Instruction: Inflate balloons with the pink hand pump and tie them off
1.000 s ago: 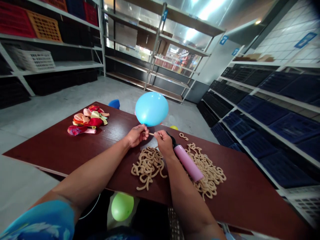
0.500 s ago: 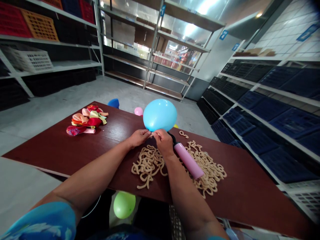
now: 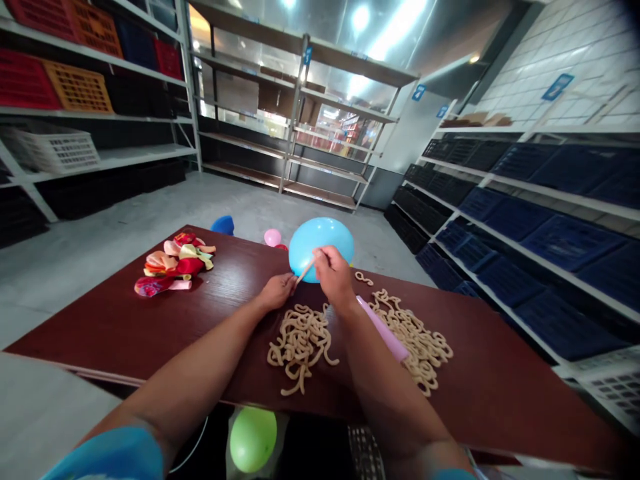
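An inflated light blue balloon [image 3: 317, 233] rests over the far table edge, just beyond my hands. My left hand [image 3: 279, 291] is closed in a pinch at the balloon's near end; its neck is hidden by the fingers. A pale beige cord [image 3: 305, 269] runs slantwise from those fingertips up to my right hand [image 3: 333, 273], which is closed on its upper end. Below my hands lies a tangled pile of beige cords [image 3: 303, 340]. A pink tube-shaped hand pump [image 3: 383, 330] lies right of my right wrist, partly hidden by it.
A second heap of beige cords [image 3: 423, 340] lies by the pump on the brown table [image 3: 490, 373]. Uninflated balloons [image 3: 175, 263] are piled at the left. A green balloon [image 3: 253, 439] is below the near edge, a pink balloon [image 3: 273, 237] beyond the far one.
My right hand has lifted away from my left, drawing the beige cord out between them. My left hand stays at the balloon's end. The camera view has tilted up slightly.
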The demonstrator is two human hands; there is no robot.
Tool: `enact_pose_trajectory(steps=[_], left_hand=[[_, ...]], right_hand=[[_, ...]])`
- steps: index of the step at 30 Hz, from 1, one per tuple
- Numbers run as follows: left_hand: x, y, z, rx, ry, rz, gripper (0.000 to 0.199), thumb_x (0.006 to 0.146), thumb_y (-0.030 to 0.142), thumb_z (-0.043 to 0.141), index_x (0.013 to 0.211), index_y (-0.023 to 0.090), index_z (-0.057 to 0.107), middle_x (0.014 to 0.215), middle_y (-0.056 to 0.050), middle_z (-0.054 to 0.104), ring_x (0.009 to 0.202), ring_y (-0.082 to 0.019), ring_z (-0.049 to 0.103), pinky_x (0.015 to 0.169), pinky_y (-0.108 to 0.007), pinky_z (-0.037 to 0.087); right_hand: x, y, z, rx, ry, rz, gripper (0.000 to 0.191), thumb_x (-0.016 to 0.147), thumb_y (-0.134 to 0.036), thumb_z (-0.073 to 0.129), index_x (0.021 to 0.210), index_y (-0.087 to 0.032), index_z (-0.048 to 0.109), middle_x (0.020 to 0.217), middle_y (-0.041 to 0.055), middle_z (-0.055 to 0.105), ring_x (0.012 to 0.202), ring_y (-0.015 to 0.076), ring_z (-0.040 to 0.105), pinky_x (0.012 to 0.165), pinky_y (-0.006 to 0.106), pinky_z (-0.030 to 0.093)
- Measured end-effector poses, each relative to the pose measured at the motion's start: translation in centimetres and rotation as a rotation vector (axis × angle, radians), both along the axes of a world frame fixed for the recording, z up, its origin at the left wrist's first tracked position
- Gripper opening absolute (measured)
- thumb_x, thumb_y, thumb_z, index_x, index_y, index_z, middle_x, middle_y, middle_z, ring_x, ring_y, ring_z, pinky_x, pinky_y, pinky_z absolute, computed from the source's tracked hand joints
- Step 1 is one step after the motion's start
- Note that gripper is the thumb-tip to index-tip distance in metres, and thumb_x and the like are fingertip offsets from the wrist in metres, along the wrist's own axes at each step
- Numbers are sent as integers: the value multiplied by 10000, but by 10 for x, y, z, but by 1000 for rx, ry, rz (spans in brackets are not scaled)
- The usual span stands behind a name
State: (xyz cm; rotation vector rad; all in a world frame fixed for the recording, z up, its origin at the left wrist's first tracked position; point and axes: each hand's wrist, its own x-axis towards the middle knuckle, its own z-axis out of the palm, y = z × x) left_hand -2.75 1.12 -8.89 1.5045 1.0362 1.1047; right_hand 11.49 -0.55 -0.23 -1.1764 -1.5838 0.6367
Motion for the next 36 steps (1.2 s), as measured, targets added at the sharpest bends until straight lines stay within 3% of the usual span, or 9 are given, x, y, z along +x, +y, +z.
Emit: enact_pose_trajectory(steps=[2, 6, 9, 12, 15, 19, 24, 29, 36], left_hand=[[1, -2, 1, -181, -149, -63, 251, 815, 317, 511, 609, 177, 480, 484, 33, 379, 419, -84, 300, 416, -207, 220], [-5, -3, 8, -472, -447, -140, 209, 798, 323, 509, 679, 184, 409, 474, 84, 269, 347, -42, 180, 358, -168, 84], [-10, -2, 14, -579, -626, -184, 223, 788, 297, 530, 678, 188, 371, 472, 100, 205, 339, -32, 148, 344, -145, 68], [-10, -4, 23, -644, -776, -246, 234, 786, 260, 555, 683, 186, 358, 482, 99, 182, 341, -28, 154, 331, -129, 81], [-8, -11, 32, -701, -906, -332, 240, 784, 201, 575, 693, 182, 354, 501, 89, 198, 347, -25, 183, 323, -120, 105], [-7, -20, 41, -781, -1029, -462, 207, 820, 205, 550, 717, 173, 372, 519, 80, 232, 361, -28, 227, 319, -114, 150], [-6, -27, 44, -878, -1041, -505, 177, 858, 180, 469, 710, 171, 372, 504, 76, 227, 347, -33, 221, 312, -114, 154], [-4, -30, 43, -916, -1005, -494, 190, 863, 169, 435, 689, 174, 360, 488, 77, 207, 325, -27, 188, 304, -106, 121], [-6, -29, 41, -927, -996, -535, 192, 867, 172, 427, 686, 174, 362, 480, 78, 212, 316, -27, 198, 298, -101, 126]], right_hand=[[-20, 9, 15, 93, -48, 135, 270, 844, -422, 428, 912, -228, 604, 740, -6, 619, 719, 153, 568, 691, 274, 442], [-46, 13, 37, 221, -140, 451, 280, 853, -385, 442, 1071, -280, 582, 1069, 8, 630, 1036, 177, 556, 897, 339, 418], [-38, -1, 29, 201, -54, 314, 297, 886, -384, 387, 1091, -261, 564, 1031, 29, 649, 981, 173, 589, 855, 330, 446], [-16, -13, -2, 24, -23, 44, 306, 878, -406, 387, 776, -218, 606, 731, 14, 660, 699, 152, 619, 677, 284, 478], [-2, -15, -39, -271, 62, 31, 289, 815, -405, 462, 674, -189, 593, 690, 12, 644, 557, 130, 586, 492, 232, 439], [-7, -10, -68, -449, 389, 133, 278, 753, -419, 533, 858, -184, 639, 773, 23, 657, 631, 154, 602, 467, 234, 453], [-18, -10, -74, -424, 629, 310, 346, 772, -448, 542, 1028, -231, 626, 997, 36, 663, 863, 179, 615, 725, 310, 510], [-18, -12, -72, -371, 595, 410, 409, 786, -519, 513, 1054, -233, 628, 1005, 41, 664, 945, 184, 595, 813, 327, 483], [-20, -10, -71, -223, 386, 178, 325, 792, -524, 530, 839, -238, 678, 737, 18, 667, 753, 175, 605, 654, 295, 503]])
